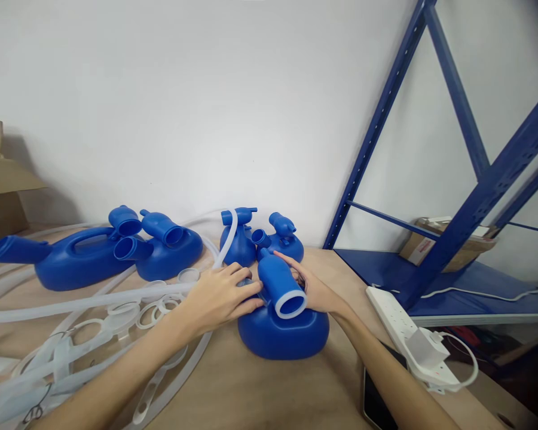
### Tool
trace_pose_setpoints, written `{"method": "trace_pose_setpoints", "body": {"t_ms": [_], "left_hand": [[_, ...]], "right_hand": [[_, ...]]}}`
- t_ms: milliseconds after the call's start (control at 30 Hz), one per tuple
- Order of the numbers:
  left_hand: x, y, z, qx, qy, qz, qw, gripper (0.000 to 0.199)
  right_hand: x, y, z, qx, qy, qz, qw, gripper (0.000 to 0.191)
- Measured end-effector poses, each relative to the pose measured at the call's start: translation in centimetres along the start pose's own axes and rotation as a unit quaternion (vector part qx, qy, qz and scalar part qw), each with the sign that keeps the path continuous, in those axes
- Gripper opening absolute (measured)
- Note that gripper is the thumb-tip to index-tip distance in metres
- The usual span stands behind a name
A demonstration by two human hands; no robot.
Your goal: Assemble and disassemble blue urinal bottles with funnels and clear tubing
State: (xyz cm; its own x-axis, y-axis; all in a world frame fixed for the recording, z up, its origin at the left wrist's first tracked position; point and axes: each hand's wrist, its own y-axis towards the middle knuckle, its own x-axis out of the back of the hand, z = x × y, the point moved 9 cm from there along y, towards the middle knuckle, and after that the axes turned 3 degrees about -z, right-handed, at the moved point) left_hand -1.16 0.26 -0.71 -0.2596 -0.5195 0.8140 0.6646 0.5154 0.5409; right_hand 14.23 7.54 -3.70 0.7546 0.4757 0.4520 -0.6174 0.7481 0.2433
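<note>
In front of me on the table stands a blue plastic urinal bottle [282, 339]. A blue funnel-shaped urinal head [275, 276] with a white ring round its mouth lies against its top, mouth facing me. My right hand [311, 285] wraps the far right side of the head, index finger stretched along its narrow end. From the left, my left hand [226, 295] is closed at the bottle's neck, beside the head. Something translucent shows between its fingers, partly hidden. Whether head and bottle are joined cannot be seen.
Several more blue bottles [83, 260] with heads stand behind and left. Clear tubes [94, 301] and translucent rings and straps [121, 313] cover the left side. At right are a power strip [397, 322], a phone [379, 394] and a blue shelf [452, 292]. A cardboard box [4, 185] stands far left.
</note>
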Motion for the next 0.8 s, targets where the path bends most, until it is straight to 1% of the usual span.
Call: {"method": "trace_pose_setpoints", "body": {"t_ms": [67, 133, 267, 433, 567, 633, 700, 800], "left_hand": [[-0.1, 0.1, -0.1, 0.005, 0.009, -0.006, 1.0, 0.041], [-0.4, 0.1, -0.1, 0.014, 0.022, -0.003, 1.0, 0.037], [-1.1, -0.1, 0.2, 0.035, 0.032, 0.022, 0.999, 0.03], [-1.3, 0.2, 0.1, 0.059, 0.044, 0.041, 0.996, 0.03], [-1.4, 0.7, 0.4, 0.11, 0.053, 0.054, 0.991, 0.029], [-1.5, 0.8, 0.7, 0.128, 0.04, 0.069, 0.989, 0.032], [-1.6, 1.0, 0.7, 0.125, 0.015, 0.084, 0.988, 0.034], [-1.4, 1.0, 0.9, 0.126, -0.023, 0.089, 0.988, 0.03]], "right_hand": [[0.0, 0.0, 0.0, -0.001, -0.005, -0.001, 1.0, 0.112], [0.0, 0.0, 0.0, -0.001, -0.008, -0.002, 1.0, 0.111], [0.1, -0.1, 0.0, 0.005, -0.007, -0.005, 1.0, 0.11], [0.3, 0.0, -0.3, -0.001, -0.004, -0.005, 1.0, 0.11], [0.3, 0.1, -0.3, 0.0, -0.003, -0.001, 1.0, 0.109], [0.2, 0.1, -0.3, -0.002, -0.001, 0.001, 1.0, 0.109], [0.1, 0.1, -0.3, -0.004, 0.008, 0.004, 1.0, 0.11], [0.0, 0.1, -0.4, -0.009, 0.021, 0.008, 1.0, 0.111]]}}
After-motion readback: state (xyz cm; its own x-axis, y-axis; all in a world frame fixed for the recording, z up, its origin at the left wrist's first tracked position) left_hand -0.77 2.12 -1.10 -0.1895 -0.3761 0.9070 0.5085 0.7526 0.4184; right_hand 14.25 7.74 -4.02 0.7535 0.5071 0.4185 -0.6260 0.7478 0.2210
